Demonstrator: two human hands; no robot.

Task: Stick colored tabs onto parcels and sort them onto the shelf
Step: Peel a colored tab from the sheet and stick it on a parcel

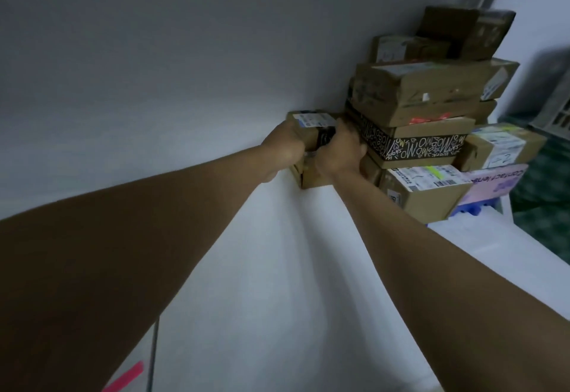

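- Both your arms are stretched out to the far edge of the white shelf (pixel 277 268), where it meets the wall.
- Your left hand (pixel 285 144) and right hand (pixel 339 152) both grip a small cardboard parcel (pixel 311 127); fingers are curled round its ends. It sits atop another small box (pixel 311 175), touching the tall stack (pixel 416 107) on its right.
- Risk: the stack is crooked, its upper boxes overhanging and skewed. A nudge from your right hand, which is pressed against the black-patterned box (pixel 413 144), could likely shift or topple it toward the shelf's right edge.
- Risk: the small parcel perches on a narrow base; released off-centre, it may slide off.
- Materials: brown corrugated card, matte, taped seams, dented corners; glossy white labels; one pink-and-white carton (pixel 493 185) at the stack's base.
- A pink strip (pixel 126 376) lies near the shelf's near-left corner; no tab on the held parcel is discernible.
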